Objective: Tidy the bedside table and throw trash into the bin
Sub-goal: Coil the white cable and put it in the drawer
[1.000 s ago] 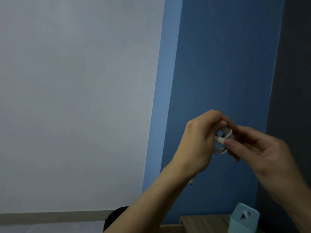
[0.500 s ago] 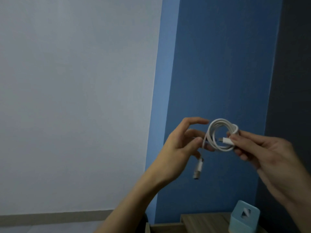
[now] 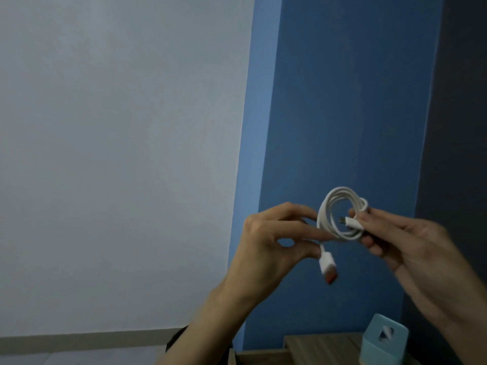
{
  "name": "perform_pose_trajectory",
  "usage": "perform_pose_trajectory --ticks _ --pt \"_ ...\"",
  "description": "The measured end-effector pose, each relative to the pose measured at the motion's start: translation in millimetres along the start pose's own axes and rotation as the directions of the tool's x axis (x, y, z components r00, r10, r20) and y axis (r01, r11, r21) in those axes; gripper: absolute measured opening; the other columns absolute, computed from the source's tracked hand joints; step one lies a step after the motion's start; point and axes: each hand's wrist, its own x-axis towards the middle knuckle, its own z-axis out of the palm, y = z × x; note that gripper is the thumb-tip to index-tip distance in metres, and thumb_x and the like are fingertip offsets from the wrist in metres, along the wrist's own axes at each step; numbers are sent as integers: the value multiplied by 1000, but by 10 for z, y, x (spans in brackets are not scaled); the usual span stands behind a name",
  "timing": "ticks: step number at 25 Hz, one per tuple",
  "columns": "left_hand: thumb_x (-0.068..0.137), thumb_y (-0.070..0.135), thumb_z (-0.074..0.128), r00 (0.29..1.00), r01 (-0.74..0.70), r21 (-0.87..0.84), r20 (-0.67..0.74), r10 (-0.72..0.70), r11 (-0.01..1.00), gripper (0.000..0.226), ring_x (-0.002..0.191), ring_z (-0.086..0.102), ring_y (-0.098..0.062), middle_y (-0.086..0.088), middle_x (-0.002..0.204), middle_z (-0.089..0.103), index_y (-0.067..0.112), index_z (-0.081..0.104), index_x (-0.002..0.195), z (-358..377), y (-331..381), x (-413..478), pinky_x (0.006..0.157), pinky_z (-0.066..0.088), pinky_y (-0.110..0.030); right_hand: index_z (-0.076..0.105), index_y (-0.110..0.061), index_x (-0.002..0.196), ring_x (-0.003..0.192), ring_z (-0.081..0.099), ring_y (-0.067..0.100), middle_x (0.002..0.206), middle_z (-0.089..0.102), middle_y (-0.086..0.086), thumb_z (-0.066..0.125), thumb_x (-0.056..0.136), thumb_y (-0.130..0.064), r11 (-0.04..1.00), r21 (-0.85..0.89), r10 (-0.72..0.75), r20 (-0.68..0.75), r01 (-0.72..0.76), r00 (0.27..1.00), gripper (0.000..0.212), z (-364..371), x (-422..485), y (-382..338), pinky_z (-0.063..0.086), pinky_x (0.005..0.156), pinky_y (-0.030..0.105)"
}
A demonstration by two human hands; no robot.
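Honestly, the coiled cable (image 3: 342,191) is up in mid-air over the counter (image 3: 316,343), the right hand (image 3: 411,248) pinching one side in its grip, the left hand (image 3: 268,246) with loose fingers at the other (can't tell if they hold), so with that plug (image 3: 327,267) dangling the loops could easily spring apart or drop.

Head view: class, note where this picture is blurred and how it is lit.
Head view: dim, soft light, no hard shadows or glare; the cable coil is fairly sharp, its hanging plug smeared; the right hand blurs toward the wrist; wall edges lean, likely lens distortion.
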Motion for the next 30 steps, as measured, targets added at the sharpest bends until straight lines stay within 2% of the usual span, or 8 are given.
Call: perform_pose_trajectory --ticks 4,8,11,15,19,22,25,30 --pt "65 18 73 973 212 -302 -26 -230 930 12 94 68 -14 1 110 69 7 74 65 28 72 16 75 56 -27 78 -24 79 52 51 5 61 64 8 80 30 -63 994 -73 -74 23 76 997 63 43 -26 -18 45 51 9" --pt "68 14 76 946 315 -356 45 -320 880 16 87 67 -12 2 100 70 0 69 64 113 145 72 70 57 -28 77 -26 82 57 49 12 70 59 30 75 42 -64 983 -130 -119 72 128 990 55 61 -46 -10 44 52 12" --pt "71 7 72 914 370 -497 46 -402 785 12 72 67 -17 -3 93 71 -4 69 67 139 196 86 61 57 -27 77 -26 85 56 49 9 70 62 21 76 42 -63 986 -101 -123 69 130 990 57 45 -45 -11 44 52 12" --pt "68 6 75 879 389 -520 -37 -475 760 9 65 68 -20 -3 81 72 6 68 73 189 288 77 49 52 -25 77 -24 85 55 50 7 68 63 10 77 43 -61 985 -82 -146 66 152 987 56 52 -37 -6 43 51 11" --pt "78 5 69 918 189 -230 -303 -254 955 14 91 66 -8 7 103 68 16 63 85 257 315 44 67 55 -25 77 -27 82 54 51 6 65 65 7 76 48 -53 983 -61 -175 12 175 985 43 62 -35 4 44 51 10" --pt "82 3 66 922 25 24 -386 -14 999 8 88 64 -11 3 95 69 10 67 86 258 278 23 68 50 -19 77 -26 81 54 52 4 64 67 5 75 48 -51 984 -47 -173 -29 172 984 41 45 -41 21 44 51 9" --pt "81 10 66 925 -84 114 -361 120 990 16 74 60 -9 -4 80 67 3 73 93 219 239 0 66 46 -14 78 -27 78 53 51 3 62 66 3 76 40 -61 986 -36 -165 -40 164 985 51 53 -59 32 43 50 9" --pt "88 29 55 976 -67 49 -202 75 997 35 68 44 -1 7 73 49 10 61 117 138 255 25 66 34 -7 78 -27 79 53 52 3 61 68 1 77 40 -62 985 -36 -171 -30 170 985 52 51 -61 41 44 50 10"
